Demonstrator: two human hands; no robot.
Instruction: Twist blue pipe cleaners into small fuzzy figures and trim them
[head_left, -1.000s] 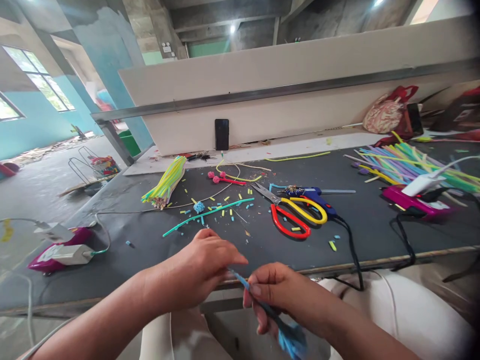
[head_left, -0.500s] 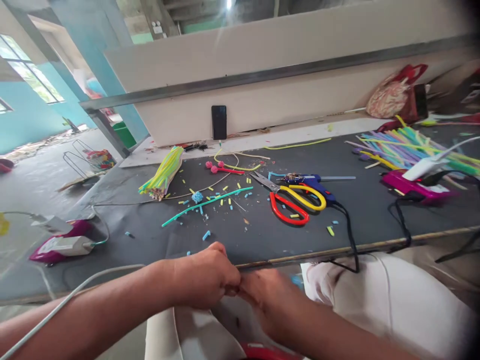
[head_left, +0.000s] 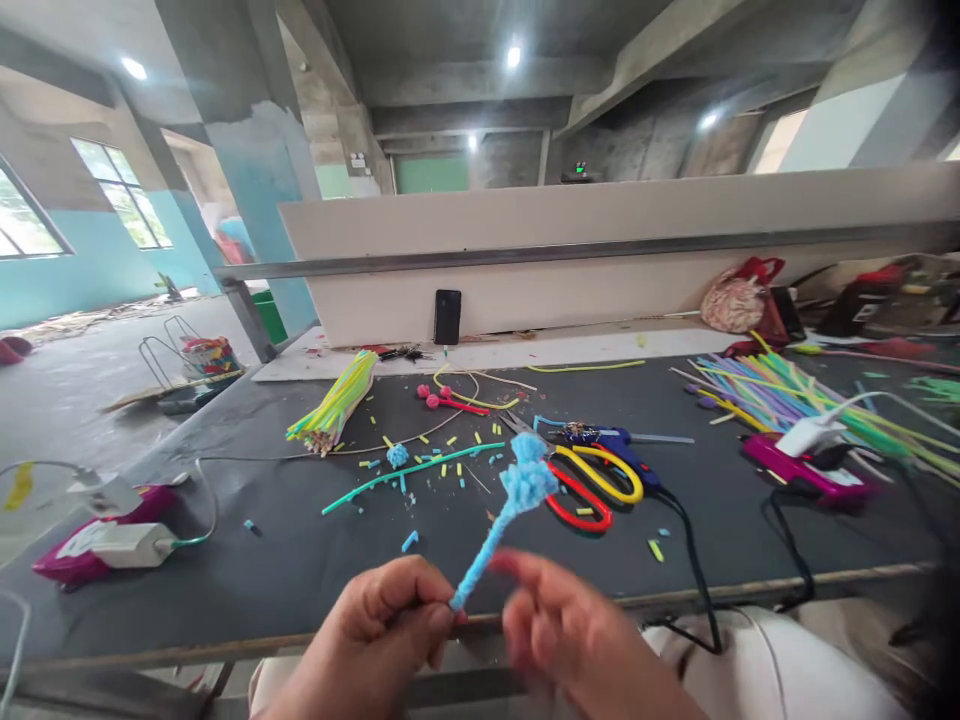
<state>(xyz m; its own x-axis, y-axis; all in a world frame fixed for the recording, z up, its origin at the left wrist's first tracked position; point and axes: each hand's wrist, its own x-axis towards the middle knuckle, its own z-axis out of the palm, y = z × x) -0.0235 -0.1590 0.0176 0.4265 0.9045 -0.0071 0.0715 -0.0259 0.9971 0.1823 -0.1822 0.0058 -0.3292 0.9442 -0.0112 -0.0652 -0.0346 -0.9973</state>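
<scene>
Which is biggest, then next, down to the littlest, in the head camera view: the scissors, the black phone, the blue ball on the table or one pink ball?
1. Scissors, largest
2. Black phone
3. Blue ball on the table
4. Pink ball, smallest

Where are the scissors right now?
In the head view, right of the middle: the scissors lie on the dark table, just in front of the blue glue gun and partly hidden by the fluffy blue flower.
</scene>
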